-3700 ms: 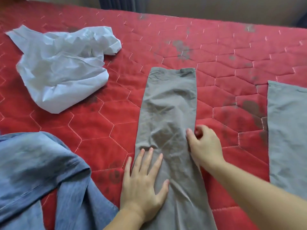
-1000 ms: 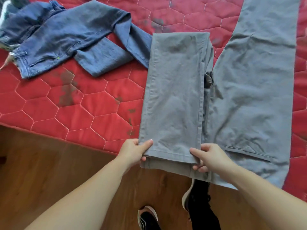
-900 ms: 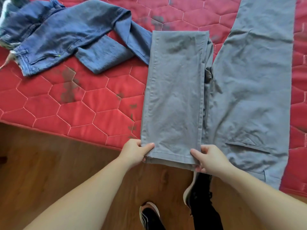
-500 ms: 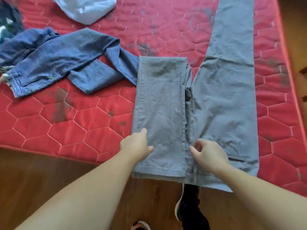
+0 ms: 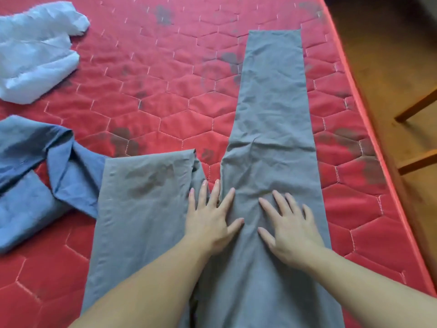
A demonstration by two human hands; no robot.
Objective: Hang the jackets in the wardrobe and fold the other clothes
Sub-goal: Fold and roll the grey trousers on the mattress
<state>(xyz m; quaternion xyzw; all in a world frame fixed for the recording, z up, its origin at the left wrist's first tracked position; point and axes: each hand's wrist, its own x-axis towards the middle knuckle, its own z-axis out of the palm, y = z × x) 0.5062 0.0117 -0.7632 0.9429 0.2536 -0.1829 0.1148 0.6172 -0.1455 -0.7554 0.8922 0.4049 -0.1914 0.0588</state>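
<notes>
Grey trousers (image 5: pixel 272 119) lie flat on the red quilted mattress (image 5: pixel 153 95). Their left leg is folded back on itself into a short doubled panel, while the right leg stretches straight away from me. My left hand (image 5: pixel 210 218) lies flat with spread fingers at the crotch, between the two legs. My right hand (image 5: pixel 288 223) presses flat on the upper part of the right leg. Neither hand holds any cloth.
A blue denim garment (image 5: pixel 35 176) lies crumpled at the left, touching the folded leg. A pale white garment (image 5: pixel 35 58) is bunched at the far left. The mattress edge runs down the right, with wooden floor and furniture legs (image 5: pixel 416 110) beyond.
Both hands let go of the waist end of the folded leg and moved up the trousers, now lying flat near the crotch. My view has lifted from the floor onto the bed.
</notes>
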